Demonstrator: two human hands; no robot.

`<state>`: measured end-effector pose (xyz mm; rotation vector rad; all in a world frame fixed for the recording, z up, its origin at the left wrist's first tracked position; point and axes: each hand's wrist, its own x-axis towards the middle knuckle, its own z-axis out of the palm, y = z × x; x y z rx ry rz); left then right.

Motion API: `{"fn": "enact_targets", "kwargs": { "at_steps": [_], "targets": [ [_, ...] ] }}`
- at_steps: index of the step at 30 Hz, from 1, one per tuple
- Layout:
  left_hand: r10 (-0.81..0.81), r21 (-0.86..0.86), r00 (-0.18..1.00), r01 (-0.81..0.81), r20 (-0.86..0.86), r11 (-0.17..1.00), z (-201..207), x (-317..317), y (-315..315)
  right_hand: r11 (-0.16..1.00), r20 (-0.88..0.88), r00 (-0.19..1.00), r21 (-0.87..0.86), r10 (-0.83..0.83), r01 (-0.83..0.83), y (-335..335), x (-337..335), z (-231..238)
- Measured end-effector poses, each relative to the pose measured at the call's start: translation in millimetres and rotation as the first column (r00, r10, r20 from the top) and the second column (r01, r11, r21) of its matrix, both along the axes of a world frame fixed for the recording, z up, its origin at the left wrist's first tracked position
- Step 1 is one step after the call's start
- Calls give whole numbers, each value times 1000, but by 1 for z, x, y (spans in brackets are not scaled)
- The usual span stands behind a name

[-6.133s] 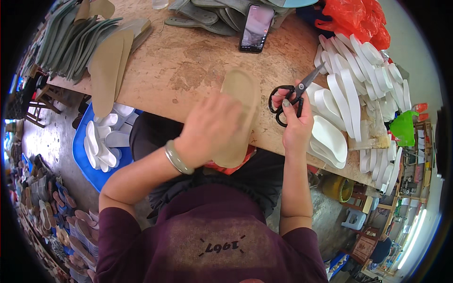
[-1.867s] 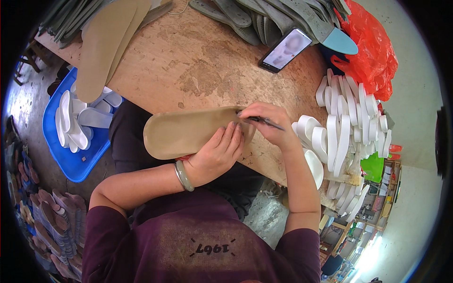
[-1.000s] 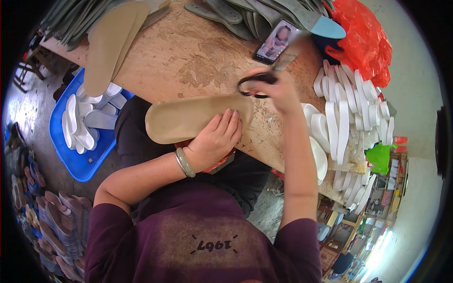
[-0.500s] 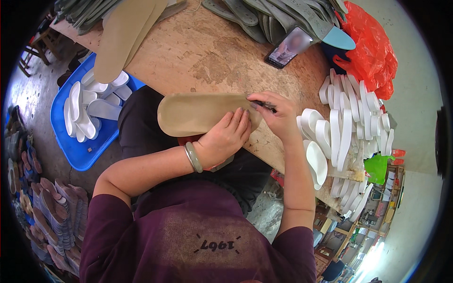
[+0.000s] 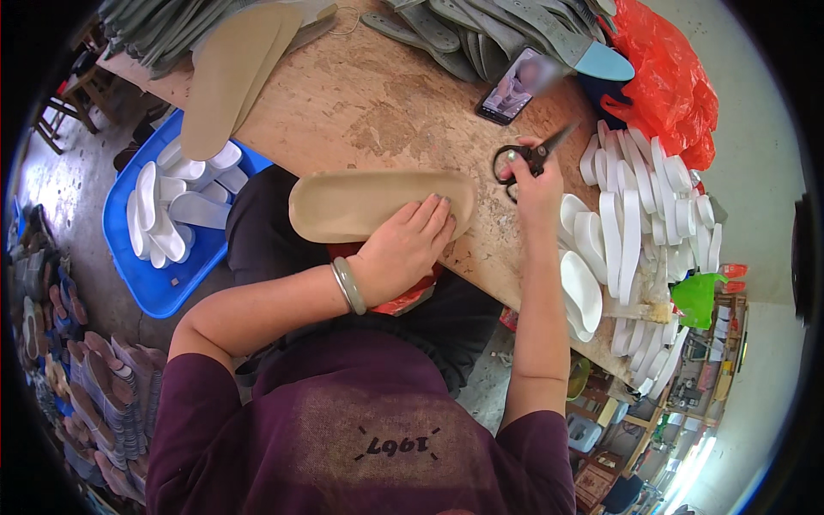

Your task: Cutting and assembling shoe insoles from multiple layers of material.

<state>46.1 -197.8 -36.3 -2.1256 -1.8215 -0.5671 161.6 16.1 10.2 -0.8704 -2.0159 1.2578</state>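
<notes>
A tan shoe sole with a raised rim lies across the front edge of the table, its left end over my lap. My left hand holds it near the right end, fingers stretched over its upper face and the thumb hidden. My right hand grips black-handled scissors to the right of the sole and apart from it. Their dark blades point up and to the right, and a finger and thumb sit in the handle loops.
White soles stand in rows along the table's right side, by a red plastic bag. A phone leans on grey soles at the back. Tan sheets overhang the left edge above a blue basket of white pieces.
My right hand has moved right and up, taking the scissors away from the sole's right end. My left hand stays on the sole, which has barely shifted.
</notes>
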Motion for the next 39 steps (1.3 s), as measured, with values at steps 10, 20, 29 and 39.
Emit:
{"fn": "enact_targets", "kwargs": {
  "at_steps": [10, 20, 29, 39],
  "targets": [
    [131, -297, 936, -30, 326, 955, 26, -67, 61, 645, 602, 721, 709, -342, -286, 4, 14, -28],
    [190, -402, 849, 28, 493, 915, 15, -76, 85, 683, 484, 823, 495, 296, -537, -1, -8, -24],
    [114, -381, 880, 80, 461, 921, 17, -77, 90, 679, 416, 772, 381, 481, -628, 5, -19, -23],
    [162, -448, 882, 61, 442, 892, 23, -76, 86, 942, 20, 950, -140, 311, -305, 7, -5, -52]
  ]
}}
